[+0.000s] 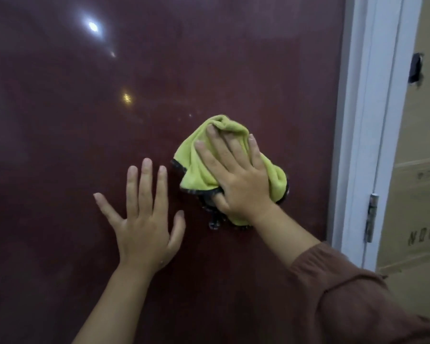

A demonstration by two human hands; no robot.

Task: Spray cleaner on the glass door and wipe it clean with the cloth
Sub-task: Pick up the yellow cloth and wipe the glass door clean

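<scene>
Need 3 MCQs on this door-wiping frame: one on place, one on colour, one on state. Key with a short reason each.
1. Where is the yellow-green microfibre cloth with dark edging?
A. Draped over the hinge
B. Pressed on the glossy dark red door under the right hand
C. Hanging from the left hand

2. What colour is the door frame at the right?
A. White
B. Black
C. Green

3. What state is the left hand in?
A. Fist around a spray bottle
B. Pinching the cloth
C. Open, fingers spread, flat against the door, holding nothing

Key: 1 B, the right palm covers the bunched cloth against the panel. 2 A, the frame beside the metal hinge is white. 3 C, all five fingers are splayed and no bottle is in view.
</scene>
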